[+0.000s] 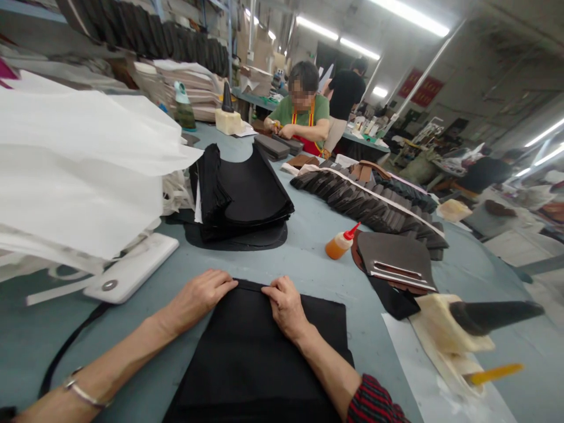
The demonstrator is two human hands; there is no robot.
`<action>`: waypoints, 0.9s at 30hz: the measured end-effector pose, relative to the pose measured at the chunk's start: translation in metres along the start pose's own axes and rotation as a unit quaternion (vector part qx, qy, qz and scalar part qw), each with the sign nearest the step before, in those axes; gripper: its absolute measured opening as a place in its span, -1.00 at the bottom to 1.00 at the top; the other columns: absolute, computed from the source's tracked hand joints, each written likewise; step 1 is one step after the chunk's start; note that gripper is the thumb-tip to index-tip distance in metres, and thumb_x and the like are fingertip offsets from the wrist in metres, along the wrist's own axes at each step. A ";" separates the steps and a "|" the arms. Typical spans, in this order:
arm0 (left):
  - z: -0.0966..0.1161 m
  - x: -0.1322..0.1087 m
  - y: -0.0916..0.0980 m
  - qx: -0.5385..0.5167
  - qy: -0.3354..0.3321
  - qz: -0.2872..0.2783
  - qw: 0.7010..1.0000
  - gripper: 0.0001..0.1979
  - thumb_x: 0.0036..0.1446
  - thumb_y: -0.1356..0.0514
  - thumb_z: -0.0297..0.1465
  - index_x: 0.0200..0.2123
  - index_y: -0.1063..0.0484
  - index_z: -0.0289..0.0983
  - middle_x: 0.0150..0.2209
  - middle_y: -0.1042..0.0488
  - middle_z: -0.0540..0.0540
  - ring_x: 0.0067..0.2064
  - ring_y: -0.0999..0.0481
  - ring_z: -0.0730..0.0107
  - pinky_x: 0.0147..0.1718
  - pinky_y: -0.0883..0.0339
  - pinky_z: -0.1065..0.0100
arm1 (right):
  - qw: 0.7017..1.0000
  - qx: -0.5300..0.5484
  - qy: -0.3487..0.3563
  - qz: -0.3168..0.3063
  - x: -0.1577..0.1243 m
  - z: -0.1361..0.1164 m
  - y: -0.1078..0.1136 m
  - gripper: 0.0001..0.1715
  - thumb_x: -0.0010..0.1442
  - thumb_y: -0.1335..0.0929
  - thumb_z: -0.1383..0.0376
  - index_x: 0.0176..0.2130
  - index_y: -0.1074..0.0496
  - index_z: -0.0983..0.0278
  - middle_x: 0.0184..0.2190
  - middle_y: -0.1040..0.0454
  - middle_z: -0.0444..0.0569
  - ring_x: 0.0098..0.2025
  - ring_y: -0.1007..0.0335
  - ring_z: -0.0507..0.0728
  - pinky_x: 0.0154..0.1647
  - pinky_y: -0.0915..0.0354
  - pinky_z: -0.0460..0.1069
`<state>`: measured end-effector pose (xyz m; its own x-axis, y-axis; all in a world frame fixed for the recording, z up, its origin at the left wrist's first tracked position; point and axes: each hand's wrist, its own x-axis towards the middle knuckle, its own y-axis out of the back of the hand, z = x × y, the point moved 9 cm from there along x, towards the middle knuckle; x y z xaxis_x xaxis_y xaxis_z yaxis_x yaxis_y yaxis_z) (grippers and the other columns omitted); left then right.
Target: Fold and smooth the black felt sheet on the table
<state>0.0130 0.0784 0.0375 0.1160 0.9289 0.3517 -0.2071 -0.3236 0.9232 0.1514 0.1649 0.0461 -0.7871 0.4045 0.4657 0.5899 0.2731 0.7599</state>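
A black fabric piece [264,352] lies on the table in front of me, with a narrow folded strip along its far edge. My left hand [205,294] pinches the left end of that fold between thumb and fingers. Farther along the same edge, my right hand [286,302] is closed on the fold, thumb pressed to the cloth. Beyond the hands sits a stack of black fabric pieces [251,188]. A small glue bottle [338,245] with a red tip and orange liquid stands past my right hand.
White sheets [79,164] and a white flat device [132,270] are at left. A cream container with a black cone [440,323] and a yellow handle [496,374] stand at right, near grey panels [396,255] and bundled dark pieces [370,202]. A co-worker [304,111] works across the table.
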 end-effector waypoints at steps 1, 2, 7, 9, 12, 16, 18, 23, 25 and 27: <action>0.001 -0.002 0.001 -0.002 -0.003 0.005 1.000 -0.70 0.24 -0.01 -0.50 -0.05 -0.44 -0.22 -0.21 -0.51 -0.12 -0.19 -0.45 0.35 -0.16 -0.36 0.28 | 1.000 -0.020 0.002 -0.011 0.000 0.000 -0.002 -0.63 0.29 -0.18 0.47 -0.14 -0.50 0.24 -0.35 -0.34 0.01 -0.28 -0.20 0.12 -0.29 -0.24 0.03; 0.001 -0.004 0.002 -0.005 -0.006 0.010 1.000 -0.69 0.24 -0.01 -0.51 -0.02 -0.43 -0.23 -0.19 -0.52 -0.13 -0.17 -0.45 0.34 -0.13 -0.36 0.27 | 0.999 -0.045 0.008 -0.028 0.000 -0.002 -0.005 -0.63 0.29 -0.19 0.47 -0.10 -0.50 0.22 -0.33 -0.33 0.01 -0.27 -0.19 0.13 -0.30 -0.22 0.03; 0.008 -0.004 0.013 0.079 0.054 -0.019 0.995 -0.69 0.21 0.01 -0.52 -0.10 -0.49 -0.28 -0.20 -0.53 -0.20 -0.16 -0.47 0.21 -0.14 -0.37 0.15 | 0.978 -0.162 0.055 -0.118 0.002 -0.014 -0.019 -0.49 0.26 -0.26 0.42 0.16 -0.31 0.09 -0.27 -0.30 0.05 -0.26 -0.14 0.17 -0.31 -0.15 0.05; 0.021 0.001 0.015 0.126 0.094 -0.036 0.987 -0.68 0.20 0.01 -0.52 -0.10 -0.49 -0.29 -0.15 -0.53 -0.23 -0.12 -0.48 0.15 -0.12 -0.37 0.11 | 0.974 -0.180 0.057 -0.122 0.004 -0.018 -0.022 -0.48 0.25 -0.26 0.40 0.18 -0.29 0.11 -0.26 -0.31 0.06 -0.25 -0.14 0.18 -0.31 -0.15 0.05; 0.053 0.008 0.006 0.186 0.101 -0.056 0.976 -0.55 0.17 0.06 -0.58 0.07 -0.41 -0.34 0.08 -0.46 -0.29 0.09 -0.42 0.06 0.06 -0.30 0.04 | 0.978 -0.174 0.053 -0.098 0.002 -0.015 -0.016 -0.55 0.26 -0.25 0.43 0.11 -0.36 0.16 -0.27 -0.34 0.05 -0.26 -0.16 0.17 -0.31 -0.16 0.05; 0.069 0.001 -0.016 0.253 0.113 -0.096 0.956 -0.48 0.13 0.13 -0.63 0.12 -0.33 -0.53 0.16 -0.37 -0.42 0.17 -0.38 -0.01 0.14 -0.24 -0.02 | 0.993 -0.094 0.045 -0.047 -0.027 0.015 0.023 -0.63 0.29 -0.20 0.46 -0.05 -0.48 0.19 -0.31 -0.38 -0.01 -0.28 -0.23 0.10 -0.31 -0.22 0.00; 0.066 -0.005 -0.021 0.261 0.113 -0.104 0.953 -0.47 0.12 0.14 -0.63 0.14 -0.30 -0.56 0.18 -0.33 -0.45 0.18 -0.37 -0.02 0.15 -0.23 -0.02 | 0.996 -0.072 0.032 -0.035 -0.055 0.039 0.056 -0.64 0.30 -0.21 0.44 -0.07 -0.49 0.17 -0.30 -0.41 -0.03 -0.27 -0.29 0.09 -0.29 -0.26 0.00; 0.058 -0.009 -0.021 0.264 0.119 -0.107 0.951 -0.47 0.12 0.14 -0.61 0.14 -0.31 -0.52 0.18 -0.33 -0.45 0.18 -0.38 -0.04 0.13 -0.26 -0.02 | 0.993 -0.087 -0.083 -0.010 -0.113 0.095 0.138 -0.74 0.29 -0.26 0.40 -0.15 -0.50 0.18 -0.34 -0.43 -0.01 -0.29 -0.36 0.12 -0.30 -0.30 0.04; 0.059 -0.008 -0.021 0.266 0.118 -0.110 0.950 -0.47 0.12 0.13 -0.62 0.13 -0.32 -0.52 0.18 -0.33 -0.46 0.17 -0.39 -0.05 0.13 -0.28 -0.01 | 0.989 -0.113 -0.096 -0.011 -0.107 0.094 0.147 -0.83 0.26 -0.31 0.34 -0.16 -0.49 0.20 -0.35 -0.43 -0.01 -0.27 -0.35 0.14 -0.25 -0.28 0.07; 0.061 -0.006 -0.021 0.270 0.122 -0.115 0.948 -0.47 0.12 0.11 -0.61 0.15 -0.31 -0.50 0.17 -0.34 -0.47 0.16 -0.40 -0.06 0.12 -0.29 0.00 | 0.987 -0.142 -0.072 -0.018 -0.082 0.075 0.135 -0.83 0.23 -0.36 0.29 -0.14 -0.48 0.22 -0.32 -0.45 0.00 -0.24 -0.33 0.16 -0.18 -0.24 0.11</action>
<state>0.0757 0.0688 0.0260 -0.1431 0.9787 0.1469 0.3320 -0.0924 0.9388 0.3090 0.2344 0.0766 -0.7605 0.5247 0.3826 0.4721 0.0421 0.8805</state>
